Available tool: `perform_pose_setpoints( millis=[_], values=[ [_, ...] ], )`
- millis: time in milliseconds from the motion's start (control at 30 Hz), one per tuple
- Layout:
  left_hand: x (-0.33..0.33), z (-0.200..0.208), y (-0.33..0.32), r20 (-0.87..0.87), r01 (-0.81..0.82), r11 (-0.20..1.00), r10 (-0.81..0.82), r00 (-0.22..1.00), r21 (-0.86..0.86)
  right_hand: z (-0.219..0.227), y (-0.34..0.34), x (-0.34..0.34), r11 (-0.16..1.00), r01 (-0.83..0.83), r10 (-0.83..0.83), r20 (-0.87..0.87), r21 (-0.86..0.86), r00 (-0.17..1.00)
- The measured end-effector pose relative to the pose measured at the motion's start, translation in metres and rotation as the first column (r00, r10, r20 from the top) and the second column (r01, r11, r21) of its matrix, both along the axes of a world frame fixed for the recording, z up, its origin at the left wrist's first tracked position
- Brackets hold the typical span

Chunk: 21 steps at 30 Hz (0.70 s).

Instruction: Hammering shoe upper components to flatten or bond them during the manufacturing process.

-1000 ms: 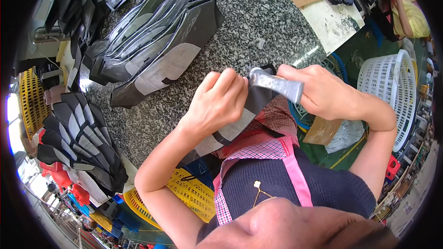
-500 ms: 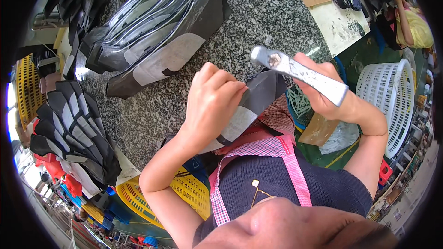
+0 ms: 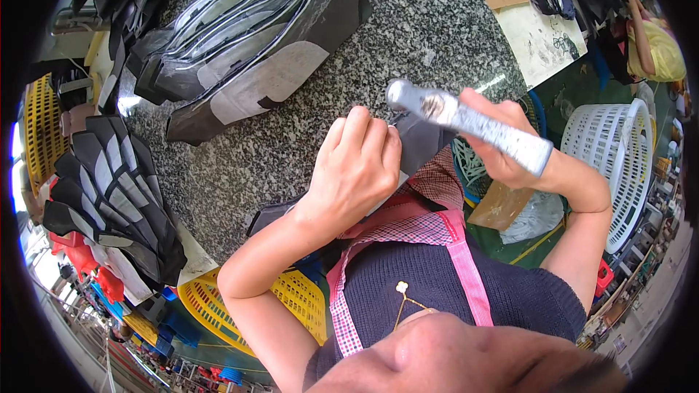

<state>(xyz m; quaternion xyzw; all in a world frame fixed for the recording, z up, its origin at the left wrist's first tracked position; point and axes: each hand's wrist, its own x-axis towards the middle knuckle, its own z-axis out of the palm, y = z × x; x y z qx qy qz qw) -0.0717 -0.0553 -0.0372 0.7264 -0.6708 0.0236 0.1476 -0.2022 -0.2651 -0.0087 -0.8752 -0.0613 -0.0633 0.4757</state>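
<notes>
My left hand (image 3: 355, 164) is curled with its fingers bent over a dark, flat piece (image 3: 422, 147) at the near edge of the speckled stone tabletop. Its fingertips are hidden, and most of the piece lies under the hand. In my right hand (image 3: 504, 172) is a hammer, its worn metal head (image 3: 484, 128) raised above the right part of that piece, apart from it; the handle is out of sight in my grip. Farther off on the stone lies an overlapping stack of similar black pieces (image 3: 280, 76) with grey patches.
Another fanned stack of dark pieces (image 3: 120, 189) stands at the left. Yellow plastic baskets (image 3: 302, 298) sit below the table. To the right are a white basket (image 3: 608, 138) and a container of pale strips (image 3: 470, 164). A person in yellow (image 3: 659, 51) works at the far right.
My left hand has shifted right and turned, covering more of the dark piece. The hammer head has tilted and moved slightly, still raised in my right hand.
</notes>
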Motion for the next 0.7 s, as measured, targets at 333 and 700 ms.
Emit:
perform_pose_setpoints(
  millis=[333, 700],
  values=[
    [-0.001, -0.007, 0.010, -0.553, -0.308, 0.951, 0.246, 0.796, -0.019, 0.002, 0.002, 0.008, 0.999, -0.023, 0.011, -0.326, -0.034, 0.945],
    [0.006, 0.007, 0.022, -0.729, -0.293, 0.906, 0.421, 0.539, 0.307, 0.005, 0.007, 0.008, 0.990, -0.114, 0.072, -0.407, -0.079, 0.911]
  ],
)
